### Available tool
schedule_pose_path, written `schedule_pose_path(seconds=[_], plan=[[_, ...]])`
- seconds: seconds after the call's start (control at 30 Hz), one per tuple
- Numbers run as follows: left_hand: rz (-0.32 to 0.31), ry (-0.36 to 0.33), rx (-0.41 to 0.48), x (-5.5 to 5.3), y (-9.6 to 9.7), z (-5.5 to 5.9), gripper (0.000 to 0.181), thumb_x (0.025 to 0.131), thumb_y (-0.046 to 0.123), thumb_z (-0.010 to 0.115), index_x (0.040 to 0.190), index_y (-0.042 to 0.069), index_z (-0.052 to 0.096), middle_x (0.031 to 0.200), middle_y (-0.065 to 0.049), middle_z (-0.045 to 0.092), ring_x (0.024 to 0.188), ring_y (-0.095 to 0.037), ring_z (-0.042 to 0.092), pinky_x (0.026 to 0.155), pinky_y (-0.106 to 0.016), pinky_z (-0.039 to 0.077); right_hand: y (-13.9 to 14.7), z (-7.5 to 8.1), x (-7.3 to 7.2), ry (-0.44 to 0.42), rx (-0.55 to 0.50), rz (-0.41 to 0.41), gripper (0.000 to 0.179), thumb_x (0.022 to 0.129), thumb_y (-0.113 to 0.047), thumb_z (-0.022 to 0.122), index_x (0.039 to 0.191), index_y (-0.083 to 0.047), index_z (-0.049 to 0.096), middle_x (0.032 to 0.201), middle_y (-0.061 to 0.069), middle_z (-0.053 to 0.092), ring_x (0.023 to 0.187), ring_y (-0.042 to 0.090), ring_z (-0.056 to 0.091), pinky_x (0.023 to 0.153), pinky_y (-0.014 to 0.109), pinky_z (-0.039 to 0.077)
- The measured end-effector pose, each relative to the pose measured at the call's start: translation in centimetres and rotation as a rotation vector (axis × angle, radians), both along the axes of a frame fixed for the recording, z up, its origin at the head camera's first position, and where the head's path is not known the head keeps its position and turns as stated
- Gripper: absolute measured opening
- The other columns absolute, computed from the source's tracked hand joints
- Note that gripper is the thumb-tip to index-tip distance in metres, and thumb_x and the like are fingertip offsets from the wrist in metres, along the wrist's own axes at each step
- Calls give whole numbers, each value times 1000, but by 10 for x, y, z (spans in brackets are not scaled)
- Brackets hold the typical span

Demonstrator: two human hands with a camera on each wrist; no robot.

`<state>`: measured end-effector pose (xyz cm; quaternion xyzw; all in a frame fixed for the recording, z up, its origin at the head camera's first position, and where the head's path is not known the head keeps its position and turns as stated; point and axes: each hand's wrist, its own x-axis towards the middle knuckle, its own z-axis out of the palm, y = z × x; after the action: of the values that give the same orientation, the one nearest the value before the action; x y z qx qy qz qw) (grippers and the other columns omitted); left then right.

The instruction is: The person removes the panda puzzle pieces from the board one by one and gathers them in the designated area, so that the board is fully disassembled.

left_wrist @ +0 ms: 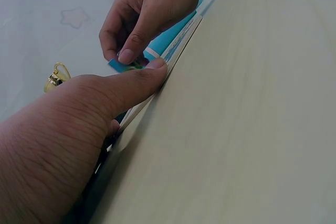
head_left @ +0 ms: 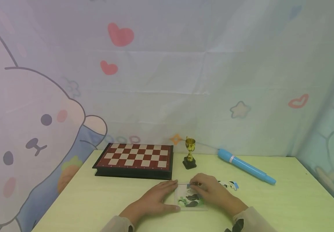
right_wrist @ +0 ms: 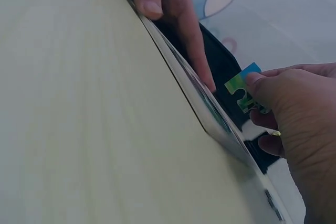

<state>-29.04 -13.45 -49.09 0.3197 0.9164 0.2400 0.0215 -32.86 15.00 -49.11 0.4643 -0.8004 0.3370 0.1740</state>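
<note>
A square jigsaw puzzle board (head_left: 184, 208) with a panda picture lies on the table in the head view. My left hand (head_left: 155, 200) rests at its left side with the fingers extended, thumb at the near corner and fingertips at the far one. Over the board's far right part, my right hand (head_left: 213, 191) pinches a small blue and green puzzle piece (right_wrist: 237, 84) between thumb and fingers. The right wrist view shows the piece tilted up above the board. Just right of that hand lies a loose white, black and blue puzzle piece (head_left: 233, 185), partly hidden by the hand.
A black-edged box with a red and white chessboard (head_left: 138, 156) top stands at the back left. Beside it is a small gold trophy cup (head_left: 190, 149) on a black base. A blue pen-shaped tube (head_left: 246, 167) lies slanted at the back right. Behind the table (head_left: 97, 196) hangs a printed curtain.
</note>
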Motion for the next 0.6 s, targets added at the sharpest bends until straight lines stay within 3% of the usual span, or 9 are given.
schedule_pose_path(seconds=[0.23,0.33,0.47,0.6], plan=[[-8,8,-1,1,1,0,88,87,74,57,155,20,41,163,8,31,149,-27,30,118,-56,28,36,-2,0,-13,4,-143,18,95,-14,71,111,-23,69,101,-18,68,85,0,62,71,24,57],[-7,8,-4,1,1,0,88,87,74,56,155,21,41,163,8,31,149,-27,30,118,-56,28,52,-4,0,0,-8,-169,17,94,-13,73,108,-22,70,99,-16,69,82,-1,62,69,23,56],[-2,9,-8,1,0,1,88,87,75,56,156,21,40,163,8,30,149,-27,29,118,-56,28,68,-6,2,24,-19,-173,14,92,-13,74,104,-20,72,95,-13,71,79,0,62,67,22,56],[2,-1,-7,1,0,2,88,87,74,57,156,22,40,163,9,30,149,-26,29,118,-56,28,75,-10,3,65,-19,-119,10,93,-15,73,103,-18,72,93,-11,71,78,0,62,67,22,56]])
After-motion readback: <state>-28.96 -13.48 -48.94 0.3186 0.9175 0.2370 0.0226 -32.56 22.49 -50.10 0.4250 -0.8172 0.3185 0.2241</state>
